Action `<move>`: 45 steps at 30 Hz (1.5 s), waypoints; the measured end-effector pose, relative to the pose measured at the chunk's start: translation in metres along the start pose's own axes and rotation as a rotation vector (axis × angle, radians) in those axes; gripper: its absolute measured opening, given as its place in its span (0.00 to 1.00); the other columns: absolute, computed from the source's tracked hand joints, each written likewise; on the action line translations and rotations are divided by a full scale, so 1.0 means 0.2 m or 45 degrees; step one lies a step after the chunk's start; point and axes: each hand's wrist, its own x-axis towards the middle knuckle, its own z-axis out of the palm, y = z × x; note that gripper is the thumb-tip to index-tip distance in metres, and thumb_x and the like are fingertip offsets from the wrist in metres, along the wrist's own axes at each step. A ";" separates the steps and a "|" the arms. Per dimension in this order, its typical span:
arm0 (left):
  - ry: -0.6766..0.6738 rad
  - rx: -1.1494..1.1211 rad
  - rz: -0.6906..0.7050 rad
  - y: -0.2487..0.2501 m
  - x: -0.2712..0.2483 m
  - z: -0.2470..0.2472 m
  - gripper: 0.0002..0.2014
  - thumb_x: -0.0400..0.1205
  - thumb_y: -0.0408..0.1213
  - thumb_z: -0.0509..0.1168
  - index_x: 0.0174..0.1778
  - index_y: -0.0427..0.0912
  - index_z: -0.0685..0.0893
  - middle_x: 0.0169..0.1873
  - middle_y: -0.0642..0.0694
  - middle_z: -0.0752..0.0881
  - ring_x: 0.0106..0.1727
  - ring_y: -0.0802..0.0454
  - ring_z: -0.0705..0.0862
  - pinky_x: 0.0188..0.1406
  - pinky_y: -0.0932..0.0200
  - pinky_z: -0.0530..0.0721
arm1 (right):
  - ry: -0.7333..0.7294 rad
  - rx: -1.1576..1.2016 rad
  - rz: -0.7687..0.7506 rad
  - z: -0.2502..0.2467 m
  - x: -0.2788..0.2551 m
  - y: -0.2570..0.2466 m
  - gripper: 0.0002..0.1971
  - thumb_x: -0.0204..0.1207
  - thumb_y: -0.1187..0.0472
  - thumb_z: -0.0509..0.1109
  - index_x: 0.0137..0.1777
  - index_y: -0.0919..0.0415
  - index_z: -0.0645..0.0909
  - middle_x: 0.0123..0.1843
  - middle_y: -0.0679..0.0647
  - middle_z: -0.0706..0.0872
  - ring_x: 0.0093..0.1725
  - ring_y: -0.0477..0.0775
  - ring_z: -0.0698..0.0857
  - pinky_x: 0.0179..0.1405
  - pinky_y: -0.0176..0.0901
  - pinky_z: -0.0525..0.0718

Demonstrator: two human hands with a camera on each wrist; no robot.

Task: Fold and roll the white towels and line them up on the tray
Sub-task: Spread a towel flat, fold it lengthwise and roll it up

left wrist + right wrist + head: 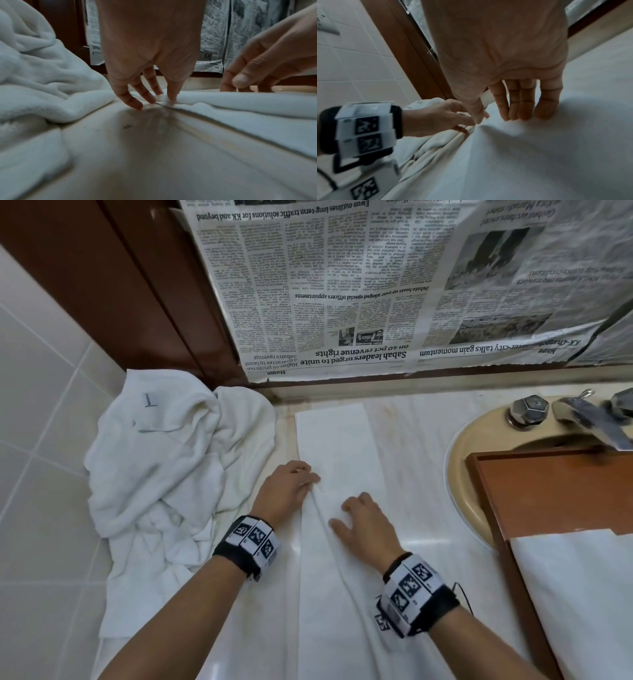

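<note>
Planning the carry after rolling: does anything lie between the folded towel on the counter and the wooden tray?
Nothing visible does. The folded towel lies under both hands, and only bare counter and the basin's rim separate it from the tray. A white cloth covers the tray's near part.

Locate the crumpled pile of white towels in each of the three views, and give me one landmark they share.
Head: the crumpled pile of towels lies at left on the counter, left of the left hand.
Left wrist: it fills the left side.
Right wrist: only a bit shows, behind the left hand.
Shared landmark: the flat folded towel under the right hand.
</note>
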 end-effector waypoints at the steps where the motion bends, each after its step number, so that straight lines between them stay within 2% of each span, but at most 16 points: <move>1: -0.009 0.010 -0.009 0.01 0.00 -0.01 0.11 0.83 0.34 0.68 0.56 0.51 0.91 0.64 0.51 0.83 0.62 0.48 0.81 0.61 0.50 0.81 | -0.012 0.025 0.018 0.02 0.00 -0.02 0.15 0.83 0.49 0.65 0.61 0.58 0.77 0.59 0.50 0.75 0.60 0.53 0.77 0.53 0.46 0.78; 3: 0.013 -0.002 -0.023 0.03 0.01 -0.02 0.07 0.82 0.34 0.69 0.52 0.47 0.92 0.63 0.50 0.83 0.61 0.49 0.82 0.61 0.50 0.81 | -0.012 0.045 0.024 0.04 0.00 -0.05 0.08 0.82 0.53 0.66 0.52 0.58 0.79 0.52 0.50 0.77 0.55 0.53 0.80 0.50 0.44 0.79; 6: 0.082 -0.082 -0.048 0.04 0.00 -0.04 0.04 0.80 0.31 0.72 0.47 0.42 0.92 0.60 0.49 0.82 0.56 0.50 0.84 0.60 0.51 0.81 | -0.020 0.168 0.065 0.04 -0.01 -0.09 0.07 0.79 0.56 0.66 0.44 0.59 0.79 0.46 0.52 0.83 0.46 0.55 0.83 0.46 0.49 0.83; 10: 0.101 -0.105 -0.074 0.03 -0.04 -0.03 0.06 0.80 0.30 0.72 0.48 0.41 0.92 0.53 0.49 0.82 0.50 0.49 0.86 0.56 0.50 0.84 | 0.041 0.290 -0.007 0.05 -0.07 -0.18 0.07 0.79 0.56 0.64 0.46 0.60 0.77 0.40 0.55 0.85 0.39 0.58 0.84 0.40 0.53 0.84; 15: 0.115 -0.085 -0.093 0.03 -0.07 -0.03 0.10 0.80 0.26 0.69 0.50 0.42 0.93 0.50 0.47 0.86 0.51 0.49 0.86 0.58 0.55 0.83 | -0.063 -0.012 -0.082 0.21 -0.09 -0.26 0.05 0.82 0.61 0.60 0.49 0.63 0.71 0.44 0.60 0.81 0.40 0.62 0.78 0.35 0.48 0.72; 19: 0.116 -0.103 -0.151 0.03 -0.09 -0.05 0.11 0.82 0.26 0.67 0.54 0.41 0.92 0.55 0.46 0.89 0.56 0.49 0.87 0.61 0.65 0.77 | -0.100 -0.070 -0.105 0.29 -0.09 -0.23 0.04 0.82 0.62 0.59 0.48 0.61 0.67 0.46 0.58 0.79 0.43 0.62 0.77 0.36 0.47 0.68; 23: 0.038 -0.097 -0.177 0.04 -0.08 -0.04 0.14 0.84 0.33 0.66 0.64 0.40 0.88 0.66 0.46 0.85 0.64 0.46 0.84 0.71 0.55 0.77 | -0.154 -0.041 -0.270 0.25 -0.14 -0.19 0.13 0.85 0.54 0.62 0.53 0.65 0.78 0.47 0.56 0.79 0.47 0.60 0.80 0.44 0.50 0.77; 27: -0.062 0.118 -0.175 -0.01 -0.07 -0.01 0.22 0.85 0.41 0.66 0.76 0.44 0.78 0.76 0.47 0.76 0.71 0.38 0.74 0.74 0.44 0.73 | -0.107 -0.088 -0.464 0.13 -0.13 -0.08 0.16 0.83 0.52 0.62 0.37 0.59 0.80 0.38 0.52 0.77 0.41 0.53 0.76 0.42 0.49 0.79; 29: -0.021 0.249 -0.221 0.01 -0.08 0.00 0.23 0.87 0.47 0.61 0.78 0.47 0.75 0.79 0.51 0.72 0.73 0.40 0.72 0.71 0.40 0.74 | 0.159 -0.158 -0.487 0.08 -0.04 -0.01 0.17 0.83 0.51 0.58 0.43 0.59 0.83 0.45 0.53 0.83 0.48 0.55 0.80 0.46 0.50 0.81; 31: -0.006 0.333 -0.265 0.06 -0.09 0.02 0.25 0.88 0.55 0.53 0.82 0.52 0.69 0.84 0.54 0.65 0.79 0.43 0.65 0.72 0.39 0.71 | 0.287 -0.270 -0.445 0.03 0.06 0.05 0.24 0.83 0.48 0.51 0.63 0.60 0.83 0.63 0.56 0.85 0.64 0.61 0.82 0.56 0.54 0.82; 33: -0.064 0.433 -0.242 0.12 -0.09 0.07 0.28 0.89 0.58 0.42 0.86 0.59 0.60 0.87 0.59 0.54 0.86 0.45 0.55 0.76 0.36 0.63 | 0.079 -0.421 -0.341 0.01 0.15 0.06 0.34 0.82 0.42 0.39 0.84 0.57 0.64 0.84 0.53 0.66 0.83 0.60 0.64 0.76 0.59 0.69; 34: -0.118 0.471 -0.234 0.14 -0.08 0.11 0.27 0.90 0.58 0.40 0.87 0.62 0.54 0.87 0.62 0.48 0.87 0.46 0.49 0.78 0.34 0.59 | -0.007 -0.484 -0.329 0.03 0.18 0.07 0.37 0.81 0.40 0.34 0.87 0.54 0.53 0.88 0.49 0.55 0.87 0.56 0.53 0.82 0.60 0.58; 36: -0.186 0.509 -0.253 0.15 -0.05 0.15 0.26 0.91 0.56 0.38 0.87 0.64 0.45 0.86 0.65 0.41 0.88 0.46 0.41 0.81 0.31 0.50 | -0.075 -0.556 -0.343 0.05 0.24 0.08 0.36 0.81 0.38 0.30 0.88 0.51 0.40 0.88 0.43 0.41 0.87 0.51 0.40 0.85 0.60 0.43; 38: -0.182 0.519 -0.292 0.12 -0.03 0.15 0.26 0.90 0.57 0.35 0.86 0.65 0.41 0.86 0.66 0.39 0.88 0.45 0.39 0.82 0.31 0.46 | -0.070 -0.603 -0.351 0.05 0.27 0.12 0.33 0.84 0.38 0.32 0.87 0.48 0.36 0.87 0.41 0.34 0.86 0.47 0.35 0.85 0.58 0.37; 42: -0.128 0.491 -0.436 0.05 0.01 0.09 0.27 0.89 0.58 0.34 0.86 0.67 0.41 0.86 0.64 0.42 0.88 0.45 0.41 0.82 0.32 0.43 | 0.000 -0.549 -0.181 -0.03 0.32 0.25 0.30 0.87 0.40 0.35 0.87 0.46 0.34 0.85 0.39 0.31 0.86 0.47 0.33 0.84 0.59 0.36; 45: -0.144 0.437 -0.475 0.06 -0.01 0.05 0.28 0.89 0.58 0.38 0.87 0.65 0.42 0.87 0.63 0.42 0.88 0.44 0.41 0.83 0.33 0.43 | 0.076 -0.432 0.027 -0.09 0.30 0.29 0.30 0.88 0.44 0.36 0.87 0.51 0.37 0.87 0.43 0.34 0.87 0.50 0.36 0.84 0.59 0.37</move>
